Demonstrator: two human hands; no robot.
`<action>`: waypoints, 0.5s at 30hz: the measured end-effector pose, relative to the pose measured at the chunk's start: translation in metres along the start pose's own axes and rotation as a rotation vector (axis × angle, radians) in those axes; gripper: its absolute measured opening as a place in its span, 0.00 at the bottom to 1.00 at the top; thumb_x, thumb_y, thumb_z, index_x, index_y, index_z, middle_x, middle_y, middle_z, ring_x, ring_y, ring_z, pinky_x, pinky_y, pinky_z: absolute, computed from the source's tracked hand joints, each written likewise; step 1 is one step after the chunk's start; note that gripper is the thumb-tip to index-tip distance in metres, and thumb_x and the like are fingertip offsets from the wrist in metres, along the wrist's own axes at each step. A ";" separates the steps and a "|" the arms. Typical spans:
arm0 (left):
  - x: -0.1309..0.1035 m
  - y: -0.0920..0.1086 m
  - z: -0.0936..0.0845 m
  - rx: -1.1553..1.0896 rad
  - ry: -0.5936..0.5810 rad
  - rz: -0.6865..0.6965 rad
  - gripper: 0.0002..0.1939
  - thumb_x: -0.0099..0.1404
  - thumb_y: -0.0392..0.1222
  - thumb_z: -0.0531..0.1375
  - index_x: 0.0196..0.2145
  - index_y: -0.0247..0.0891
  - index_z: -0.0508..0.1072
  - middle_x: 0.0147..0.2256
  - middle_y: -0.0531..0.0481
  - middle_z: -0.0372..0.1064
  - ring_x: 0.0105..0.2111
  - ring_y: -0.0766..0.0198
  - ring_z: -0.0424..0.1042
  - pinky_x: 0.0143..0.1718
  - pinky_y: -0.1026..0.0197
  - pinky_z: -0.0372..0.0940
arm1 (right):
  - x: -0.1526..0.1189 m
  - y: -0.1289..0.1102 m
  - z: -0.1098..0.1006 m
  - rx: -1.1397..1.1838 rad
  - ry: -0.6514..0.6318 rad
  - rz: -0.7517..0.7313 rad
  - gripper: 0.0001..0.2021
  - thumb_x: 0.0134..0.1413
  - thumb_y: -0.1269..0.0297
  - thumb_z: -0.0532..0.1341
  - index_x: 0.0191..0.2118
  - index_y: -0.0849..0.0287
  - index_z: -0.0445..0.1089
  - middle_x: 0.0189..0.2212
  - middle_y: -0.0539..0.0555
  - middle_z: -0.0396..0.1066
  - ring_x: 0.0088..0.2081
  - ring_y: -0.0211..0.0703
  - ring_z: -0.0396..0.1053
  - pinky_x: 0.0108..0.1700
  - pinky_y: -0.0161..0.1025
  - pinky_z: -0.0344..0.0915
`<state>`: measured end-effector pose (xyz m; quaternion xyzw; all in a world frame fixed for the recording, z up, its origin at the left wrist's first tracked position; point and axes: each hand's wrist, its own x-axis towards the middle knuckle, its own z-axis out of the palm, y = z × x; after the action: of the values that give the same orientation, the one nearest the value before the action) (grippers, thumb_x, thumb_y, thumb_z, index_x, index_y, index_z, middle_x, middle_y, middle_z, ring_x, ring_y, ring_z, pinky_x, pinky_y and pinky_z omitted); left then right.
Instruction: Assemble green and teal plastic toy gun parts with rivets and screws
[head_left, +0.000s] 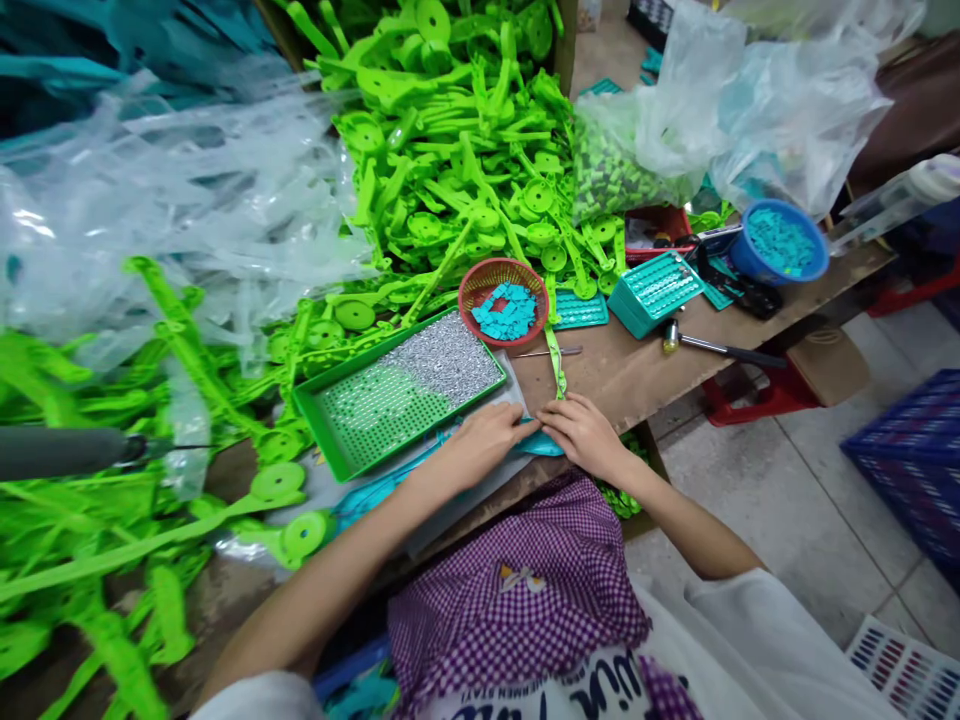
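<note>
Both hands meet at the table's front edge over a long teal plastic part (541,442). My left hand (486,440) is closed on it, its thumb lying along the top and the other fingertips partly hidden. From the other side, my right hand (583,436) pinches the same part with bent fingers. A narrow bright green plastic arm (556,362) lies just beyond the right fingertips, its near end by them. Left of my hands is a green perforated tray (352,420) with many small silvery pieces. A red basket (491,272) of flat teal pieces stands behind.
Green plastic parts (450,190) are heaped across the back and left. On the right are a stack of teal trays (660,290), a hammer (705,345) and a blue bucket (816,262) of teal pieces. A dark-handled tool (67,453) juts in at left.
</note>
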<state>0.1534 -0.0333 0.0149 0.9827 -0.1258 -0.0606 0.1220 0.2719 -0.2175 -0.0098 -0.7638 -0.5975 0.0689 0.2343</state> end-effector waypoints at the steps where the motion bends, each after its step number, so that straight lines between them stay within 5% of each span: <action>1: -0.005 -0.003 0.002 -0.030 0.013 -0.011 0.21 0.68 0.29 0.47 0.54 0.37 0.68 0.38 0.46 0.67 0.37 0.60 0.67 0.41 0.58 0.63 | 0.000 0.001 0.002 -0.014 -0.001 0.000 0.15 0.67 0.65 0.52 0.50 0.58 0.73 0.47 0.58 0.75 0.49 0.43 0.72 0.59 0.49 0.62; 7: -0.027 -0.012 0.010 -0.128 0.063 -0.076 0.23 0.68 0.29 0.46 0.54 0.40 0.70 0.39 0.46 0.68 0.38 0.60 0.67 0.41 0.58 0.64 | 0.001 0.000 -0.001 -0.084 -0.109 -0.026 0.16 0.66 0.68 0.51 0.55 0.58 0.70 0.50 0.60 0.72 0.52 0.45 0.69 0.61 0.50 0.60; 15: -0.010 -0.020 -0.008 -0.093 -0.036 0.033 0.23 0.65 0.27 0.47 0.50 0.42 0.74 0.38 0.46 0.67 0.37 0.60 0.65 0.41 0.59 0.62 | 0.003 -0.002 -0.009 -0.184 -0.278 -0.070 0.19 0.61 0.73 0.54 0.56 0.53 0.68 0.52 0.59 0.69 0.55 0.51 0.62 0.64 0.61 0.53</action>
<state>0.1494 -0.0104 0.0185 0.9725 -0.1413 -0.0820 0.1661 0.2742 -0.2168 -0.0003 -0.7437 -0.6543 0.1107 0.0808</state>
